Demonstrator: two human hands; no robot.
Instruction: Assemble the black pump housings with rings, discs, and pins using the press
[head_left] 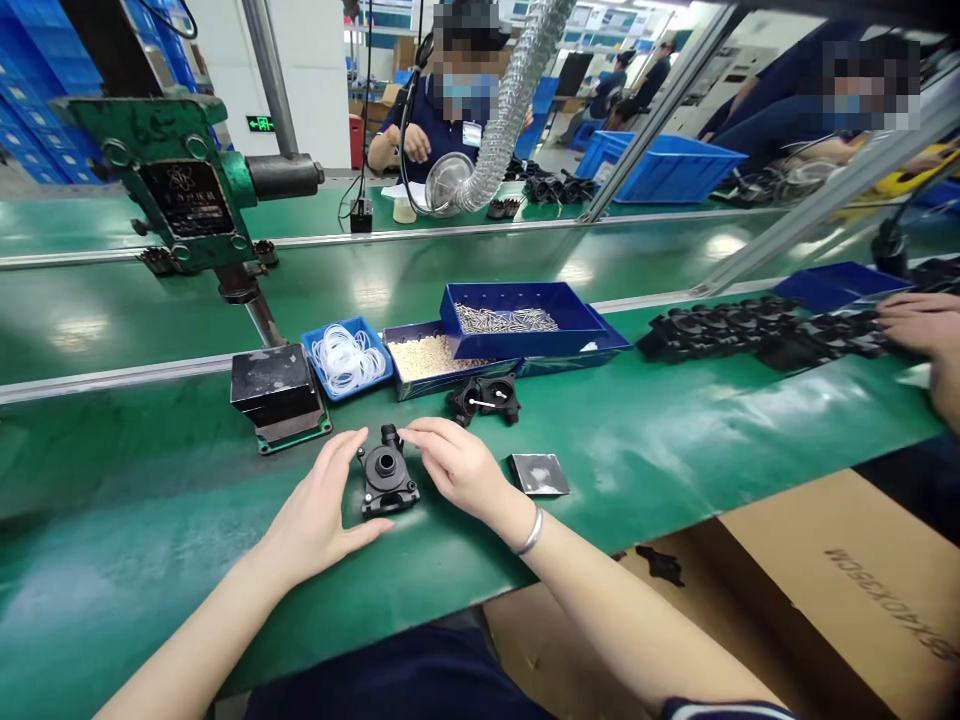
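Note:
A black plastic pump housing (387,470) rests on the green bench, with a round raised centre and a short spout at its far side. My left hand (319,510) curves around its left side, thumb and fingers spread apart; the thumb lies by the near edge. With bent fingers, my right hand (461,465) pinches at the spout from the right. Whether a small part is also between those fingertips is hidden. Just beyond sits a pair of black housings (484,398) with white pins in them. A small dark metal block (538,474) lies right of my right hand.
A green press (187,190) stands at left above a black block (274,385). Bins hold white rings (349,358), beige small parts (431,357) and screws (506,320). Black housings (720,325) line the right, near a co-worker's hand (922,325). A cardboard box (847,560) sits below.

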